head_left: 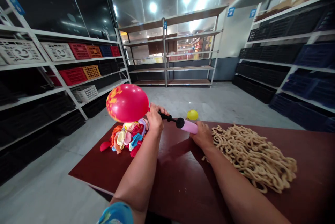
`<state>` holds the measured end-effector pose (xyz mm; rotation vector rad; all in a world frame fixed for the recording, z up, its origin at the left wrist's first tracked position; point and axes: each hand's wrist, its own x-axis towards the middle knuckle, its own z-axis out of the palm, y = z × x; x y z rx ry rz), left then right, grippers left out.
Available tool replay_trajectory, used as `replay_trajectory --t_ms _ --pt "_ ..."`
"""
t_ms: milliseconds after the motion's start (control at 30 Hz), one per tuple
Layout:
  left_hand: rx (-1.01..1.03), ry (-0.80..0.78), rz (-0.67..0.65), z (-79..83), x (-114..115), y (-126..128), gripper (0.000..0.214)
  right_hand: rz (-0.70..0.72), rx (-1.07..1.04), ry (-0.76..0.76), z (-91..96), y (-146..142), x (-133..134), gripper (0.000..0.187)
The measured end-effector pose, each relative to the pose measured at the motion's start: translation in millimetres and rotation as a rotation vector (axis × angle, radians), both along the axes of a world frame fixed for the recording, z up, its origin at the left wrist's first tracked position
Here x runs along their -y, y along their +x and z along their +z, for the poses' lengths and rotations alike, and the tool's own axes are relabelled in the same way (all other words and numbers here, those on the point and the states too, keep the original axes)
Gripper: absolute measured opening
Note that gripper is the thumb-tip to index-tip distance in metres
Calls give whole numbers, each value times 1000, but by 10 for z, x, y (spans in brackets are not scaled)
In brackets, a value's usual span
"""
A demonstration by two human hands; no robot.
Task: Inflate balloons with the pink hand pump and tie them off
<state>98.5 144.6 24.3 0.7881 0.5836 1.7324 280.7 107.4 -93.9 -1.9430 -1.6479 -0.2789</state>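
A red balloon with yellow-orange print is inflated at the left, its neck running into my left hand. That hand is closed around the neck and the black end of a hand-held balloon pump. A thin rod joins this black end to the pump's pink barrel. My right hand wraps round the far end of the barrel. Below the red balloon lies a heap of uninflated balloons in several colours. The balloon's mouth is hidden by my left fingers.
Both arms reach over a dark red-brown table. A pile of beige rope-like strands lies at its right. A small yellow balloon shows beyond the far edge. Shelves with crates stand left and right, and a metal rack behind.
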Motion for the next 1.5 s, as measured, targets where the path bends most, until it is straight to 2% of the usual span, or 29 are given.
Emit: replay_trajectory --t_ms 167,267,433,567,667,767,967,1167,1300,1500 --pt "-57 17 -9 -158 -18 158 42 70 0 4 101 -189 77 27" --pt "-47 0 -25 -185 -20 165 42 69 7 3 126 -213 98 26" --pt "16 -1 22 -37 -5 -5 41 64 2 -4 120 -118 78 31" --pt "75 22 60 129 20 -188 42 -33 5 3 46 47 40 26" --pt "86 17 63 164 24 -238 43 -93 8 9 -23 137 4 22" --pt "71 -17 42 123 7 -197 43 -75 14 -8 -39 119 -7 23" --pt "-20 -12 30 -58 -23 21 41 25 -13 -67 79 -159 59 25" --pt "-47 -18 -12 -174 -2 164 44 70 -10 -17 101 -237 95 27" --pt "-4 -6 -11 -86 21 60 42 78 -5 -17 96 -182 79 29" --pt "89 -25 76 145 4 -293 41 26 24 0 79 -28 44 27"
